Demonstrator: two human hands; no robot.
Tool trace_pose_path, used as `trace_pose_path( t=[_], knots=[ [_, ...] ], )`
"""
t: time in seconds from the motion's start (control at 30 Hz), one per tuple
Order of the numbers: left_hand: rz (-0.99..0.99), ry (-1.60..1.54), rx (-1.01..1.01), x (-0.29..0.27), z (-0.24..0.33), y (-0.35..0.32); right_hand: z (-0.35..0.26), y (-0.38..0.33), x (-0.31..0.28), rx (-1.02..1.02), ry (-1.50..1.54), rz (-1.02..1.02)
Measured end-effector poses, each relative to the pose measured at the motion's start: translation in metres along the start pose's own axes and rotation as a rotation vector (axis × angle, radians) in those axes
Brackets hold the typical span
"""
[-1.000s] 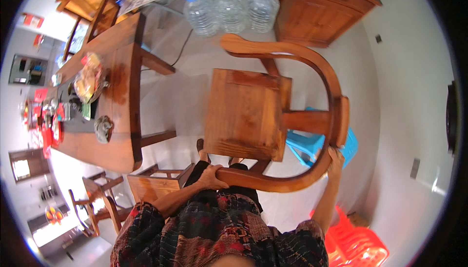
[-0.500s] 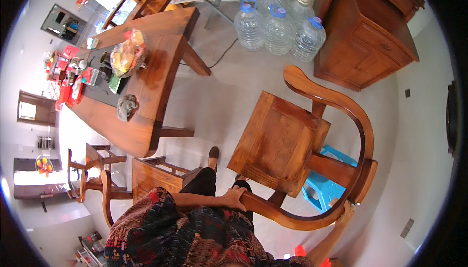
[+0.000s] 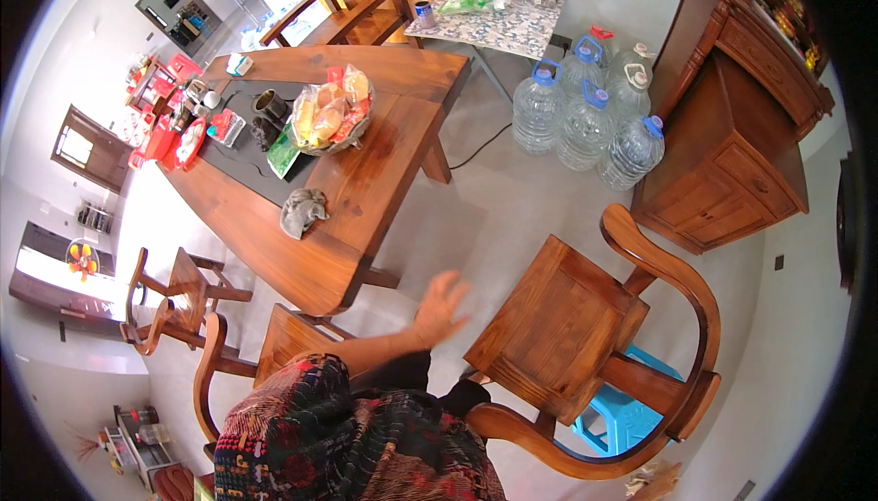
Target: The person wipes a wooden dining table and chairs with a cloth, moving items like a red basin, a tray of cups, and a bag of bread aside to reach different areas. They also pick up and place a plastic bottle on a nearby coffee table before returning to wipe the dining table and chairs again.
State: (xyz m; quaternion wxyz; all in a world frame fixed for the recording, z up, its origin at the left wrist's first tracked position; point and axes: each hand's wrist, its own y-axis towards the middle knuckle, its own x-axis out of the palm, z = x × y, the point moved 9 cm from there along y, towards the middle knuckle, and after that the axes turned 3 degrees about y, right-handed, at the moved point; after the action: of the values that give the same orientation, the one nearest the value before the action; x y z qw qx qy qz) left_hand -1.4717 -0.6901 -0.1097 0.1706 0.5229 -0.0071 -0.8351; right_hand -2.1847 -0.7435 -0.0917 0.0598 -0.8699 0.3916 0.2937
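Note:
My left hand (image 3: 442,310) is raised over the floor between the wooden table and a wooden armchair. Its fingers are spread and slightly blurred, with nothing in them. The armchair (image 3: 558,327) has a square seat and a curved back rail. One end of that rail lies right beside my lap, apart from my left hand. A blurred tan shape (image 3: 653,480) at the lower edge, just behind the chair's back, may be my right hand; its fingers cannot be made out. Under the chair stands a light blue plastic stool (image 3: 626,411).
The wooden table (image 3: 384,149) carries a basket of packaged food (image 3: 331,117) and a grey animal figurine (image 3: 303,212). Several large clear water bottles (image 3: 585,130) stand beside a wooden cabinet (image 3: 722,172). Another wooden chair (image 3: 283,341) is at my left.
My left hand has let go of the chair's rail and lifted forward, its fingers spreading. The right forearm no longer shows clearly. The view has shifted, so the furniture appears lower and farther right.

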Motion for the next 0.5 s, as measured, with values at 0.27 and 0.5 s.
trace_pose_path(
  t=[0.27,0.5],
  knots=[
    [0.19,0.296,-0.28,-0.124,-0.202,0.041,-0.167,-0.114,0.145,0.163,0.817,-0.99],
    [0.003,0.304,-0.223,-0.109,-0.229,0.036,-0.388,-0.369,0.369,0.2,0.854,-1.084]
  ],
)
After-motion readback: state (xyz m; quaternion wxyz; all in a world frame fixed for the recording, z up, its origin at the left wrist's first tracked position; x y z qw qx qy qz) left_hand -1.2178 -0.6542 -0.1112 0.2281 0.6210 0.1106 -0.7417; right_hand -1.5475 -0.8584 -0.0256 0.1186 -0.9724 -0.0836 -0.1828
